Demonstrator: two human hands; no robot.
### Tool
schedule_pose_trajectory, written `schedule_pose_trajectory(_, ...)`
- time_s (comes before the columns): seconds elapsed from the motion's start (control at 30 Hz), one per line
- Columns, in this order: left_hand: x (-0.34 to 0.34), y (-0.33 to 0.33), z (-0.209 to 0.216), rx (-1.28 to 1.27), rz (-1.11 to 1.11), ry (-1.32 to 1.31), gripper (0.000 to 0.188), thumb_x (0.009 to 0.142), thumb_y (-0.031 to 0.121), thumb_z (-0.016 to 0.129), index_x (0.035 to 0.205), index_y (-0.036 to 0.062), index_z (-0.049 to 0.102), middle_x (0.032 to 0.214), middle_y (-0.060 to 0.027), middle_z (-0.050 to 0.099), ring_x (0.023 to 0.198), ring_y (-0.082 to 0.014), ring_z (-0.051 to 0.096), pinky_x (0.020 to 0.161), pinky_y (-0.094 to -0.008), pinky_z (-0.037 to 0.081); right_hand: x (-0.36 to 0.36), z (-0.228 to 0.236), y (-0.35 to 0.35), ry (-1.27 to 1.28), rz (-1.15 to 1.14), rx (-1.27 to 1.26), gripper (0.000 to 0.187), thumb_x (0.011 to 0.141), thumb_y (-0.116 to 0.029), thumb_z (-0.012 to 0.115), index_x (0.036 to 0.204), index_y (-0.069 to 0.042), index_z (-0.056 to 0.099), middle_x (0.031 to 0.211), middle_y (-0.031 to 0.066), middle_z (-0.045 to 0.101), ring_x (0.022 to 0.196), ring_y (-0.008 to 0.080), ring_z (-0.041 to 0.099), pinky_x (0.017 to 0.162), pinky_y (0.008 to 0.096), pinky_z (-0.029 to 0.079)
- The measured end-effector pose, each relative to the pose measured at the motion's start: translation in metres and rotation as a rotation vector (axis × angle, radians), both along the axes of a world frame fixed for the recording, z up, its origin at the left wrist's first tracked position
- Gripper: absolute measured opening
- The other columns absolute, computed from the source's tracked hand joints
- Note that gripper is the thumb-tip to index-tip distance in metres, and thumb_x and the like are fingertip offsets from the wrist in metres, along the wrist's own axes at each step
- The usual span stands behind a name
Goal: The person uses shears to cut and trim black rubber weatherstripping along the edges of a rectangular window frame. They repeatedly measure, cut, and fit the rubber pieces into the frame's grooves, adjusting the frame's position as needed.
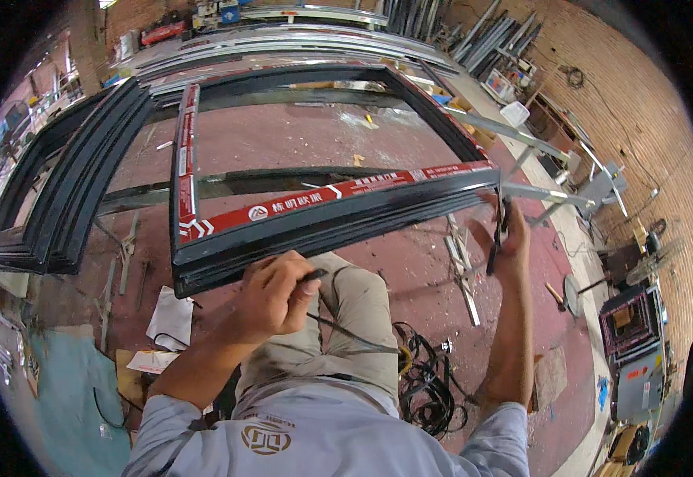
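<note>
A dark window frame [307,233] with red protective film along its face lies raised in front of me, tilted. My left hand [276,292] is closed at its near edge, gripping a black rubber strip [345,328]. One end pokes out past the thumb and the rest trails over my lap toward the right. At the frame's near right corner, my right hand [512,238] is wrapped around a dark, narrow hand tool [494,253]. Blur hides its exact kind, though it looks like scissors or snips. Part of the right fingers is hidden behind it.
More dark frames [84,183] lean stacked at the left. A tangle of black strip [426,389] lies on the reddish floor by my right side. Metal rails [541,193] jut out at the right, and long profiles [299,44] lie at the back. Paper scraps [170,318] lie at lower left.
</note>
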State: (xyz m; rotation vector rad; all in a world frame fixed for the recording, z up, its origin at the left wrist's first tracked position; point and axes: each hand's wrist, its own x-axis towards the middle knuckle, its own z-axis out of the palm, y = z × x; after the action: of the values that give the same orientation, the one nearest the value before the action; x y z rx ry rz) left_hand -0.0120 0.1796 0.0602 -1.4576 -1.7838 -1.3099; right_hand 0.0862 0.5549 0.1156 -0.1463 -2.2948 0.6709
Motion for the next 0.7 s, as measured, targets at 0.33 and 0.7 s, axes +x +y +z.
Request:
schedule_pose_trajectory(0.33,-0.028,-0.026,-0.005,0.099,0.219,-0.115,0.021,0.098,0.018,0.058,0.097,-0.0027,0.057,0.073,-0.0123,0.061,0.059,-0.0242,0.056,0.057,-0.034,0.046,-0.089,0.022,0.012,-0.191,0.13,0.129,0.054,0.07,-0.029,0.093,0.103,-0.004,0.058,0.082,0.0067,0.056,0.075,0.0209,0.051,0.069,0.0346,0.045)
schedule_pose_trajectory(0.7,-0.04,-0.051,0.027,0.172,0.078,-0.74,0.025,0.105,0.026,0.056,0.102,0.0029,0.066,0.066,0.0024,0.054,0.057,-0.0038,0.043,0.051,-0.0221,0.033,-0.065,0.015,-0.054,-0.036,0.071,0.092,0.054,0.072,-0.037,0.091,0.088,-0.002,0.054,0.074,0.0081,0.054,0.067,0.0232,0.05,0.063,0.0371,0.045)
